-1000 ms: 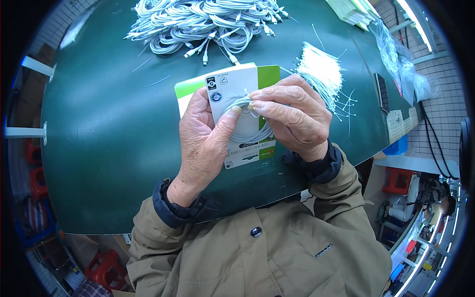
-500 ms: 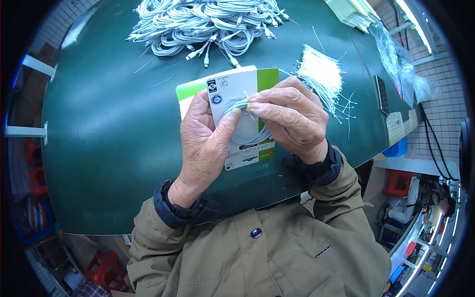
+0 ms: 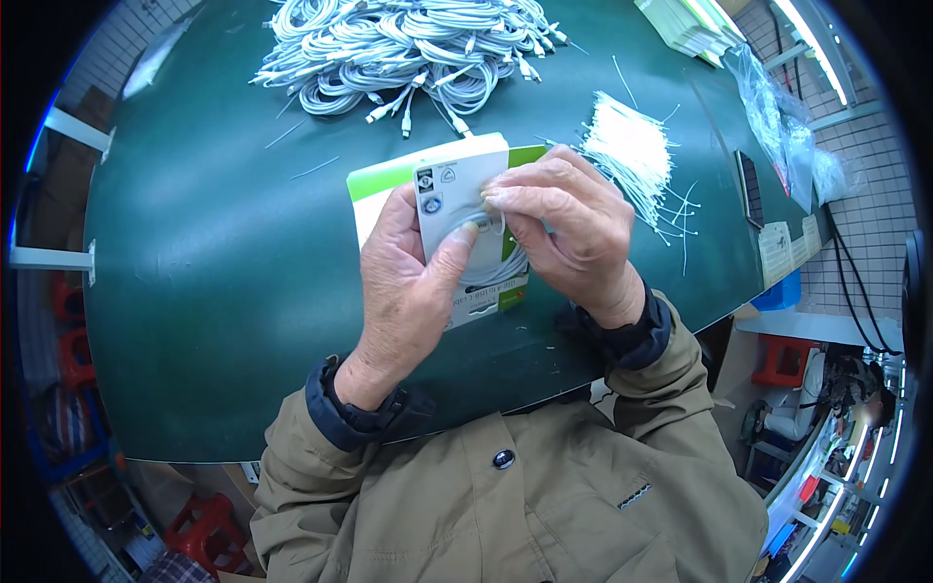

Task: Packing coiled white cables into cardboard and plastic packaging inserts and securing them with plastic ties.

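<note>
My left hand (image 3: 400, 287) is closed on a white and green packaging card (image 3: 462, 177), its thumb pressing a coiled white cable (image 3: 505, 266) flat against the card's face. At the upper part of the coil, my right hand (image 3: 580, 223) pinches a thin white cable tie (image 3: 503, 236) between thumb and fingertips. The fingers hide most of the tie and where it passes through the card. Behind the held card, more white and green cards (image 3: 367, 183) lie on the table.
A large heap of coiled white cables (image 3: 408, 49) covers the far part of the green table (image 3: 214, 291). To the right lie a bundle of white cable ties (image 3: 627, 151), a dark phone (image 3: 749, 188) and clear plastic bags (image 3: 777, 121). Folded cards (image 3: 688, 29) are stacked at the far right.
The card has tilted, so its lower printed part looks shorter. My right fingers have closed over the tie's end that stood up at the coil. My left hand has shifted slightly right.
</note>
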### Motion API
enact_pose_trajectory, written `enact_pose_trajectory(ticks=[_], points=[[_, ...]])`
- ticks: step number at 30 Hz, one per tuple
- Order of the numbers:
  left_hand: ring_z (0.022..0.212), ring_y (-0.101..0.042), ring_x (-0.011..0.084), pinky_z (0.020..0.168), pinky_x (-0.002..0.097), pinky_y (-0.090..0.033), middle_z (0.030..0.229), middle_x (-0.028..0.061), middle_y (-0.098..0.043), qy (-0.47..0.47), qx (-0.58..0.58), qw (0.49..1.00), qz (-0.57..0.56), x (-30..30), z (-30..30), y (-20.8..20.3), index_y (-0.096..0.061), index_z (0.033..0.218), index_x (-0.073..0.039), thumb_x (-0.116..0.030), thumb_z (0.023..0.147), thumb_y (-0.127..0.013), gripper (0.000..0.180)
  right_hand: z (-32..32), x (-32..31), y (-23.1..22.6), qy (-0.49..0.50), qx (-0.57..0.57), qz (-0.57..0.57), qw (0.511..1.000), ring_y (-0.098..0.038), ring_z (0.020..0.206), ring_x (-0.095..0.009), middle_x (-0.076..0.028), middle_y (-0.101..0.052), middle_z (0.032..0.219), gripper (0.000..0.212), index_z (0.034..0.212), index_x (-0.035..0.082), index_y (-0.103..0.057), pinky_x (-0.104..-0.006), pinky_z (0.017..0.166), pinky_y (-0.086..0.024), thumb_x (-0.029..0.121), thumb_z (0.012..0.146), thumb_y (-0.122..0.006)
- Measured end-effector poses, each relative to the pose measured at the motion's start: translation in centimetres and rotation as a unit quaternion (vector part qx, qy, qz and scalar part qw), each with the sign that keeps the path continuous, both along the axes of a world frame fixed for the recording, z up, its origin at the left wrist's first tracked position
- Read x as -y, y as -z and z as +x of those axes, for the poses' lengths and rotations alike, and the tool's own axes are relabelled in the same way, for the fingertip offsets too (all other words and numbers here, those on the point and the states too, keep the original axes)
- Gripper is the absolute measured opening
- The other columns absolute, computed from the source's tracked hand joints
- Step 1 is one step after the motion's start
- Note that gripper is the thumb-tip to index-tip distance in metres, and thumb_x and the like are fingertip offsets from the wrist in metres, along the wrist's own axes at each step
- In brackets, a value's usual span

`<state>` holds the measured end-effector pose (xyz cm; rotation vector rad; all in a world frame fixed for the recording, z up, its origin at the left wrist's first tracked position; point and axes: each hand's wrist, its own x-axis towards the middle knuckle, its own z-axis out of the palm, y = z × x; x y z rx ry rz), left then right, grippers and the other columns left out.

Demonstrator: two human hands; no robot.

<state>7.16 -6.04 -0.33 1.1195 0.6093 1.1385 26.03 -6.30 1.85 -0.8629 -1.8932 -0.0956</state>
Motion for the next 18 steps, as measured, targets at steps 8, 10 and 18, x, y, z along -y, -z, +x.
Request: enact_pose_trajectory(ticks=[8, 10, 18], points=[[0.110, -0.067, 0.0164, 0.094, 0.0308, -0.056, 0.121, 0.0112, -0.068, -0.008, -0.009, 1.000, -0.002, 0.5, 0.1, 0.2, -0.052, 0.133, 0.002, -0.004, 0.099, -0.065, 0.037, 0.0, 0.5, -0.6, -0.023, 0.038, -0.032, 0.999, -0.068, 0.073, -0.022, -0.008, -0.075, 0.094, 0.032, 0.099, 0.007, -0.073, -0.0316, 0.060, -0.055, -0.006, 0.071, -0.081], [0.109, -0.067, 0.0165, 0.093, 0.0307, -0.056, 0.121, 0.0111, -0.068, -0.007, -0.011, 1.000, -0.004, 0.3, 0.1, 0.2, -0.052, 0.132, 0.002, -0.004, 0.099, -0.066, 0.036, -0.1, 0.6, -0.8, -0.022, 0.068, -0.023, 0.997, -0.068, 0.072, -0.023, -0.008, -0.075, 0.094, 0.031, 0.098, 0.007, -0.073, -0.0320, 0.059, -0.055, -0.005, 0.070, -0.081], [0.108, -0.068, 0.0169, 0.091, 0.0309, -0.058, 0.120, 0.0118, -0.068, -0.012, -0.031, 0.999, -0.005, 0.0, 0.1, 0.3, -0.053, 0.131, 0.002, -0.004, 0.098, -0.067, 0.036, 0.0, 0.2, -0.5, -0.014, 0.056, -0.037, 0.998, -0.067, 0.073, -0.023, -0.006, -0.073, 0.091, 0.029, 0.097, 0.007, -0.073, -0.0322, 0.058, -0.055, -0.003, 0.071, -0.081]])
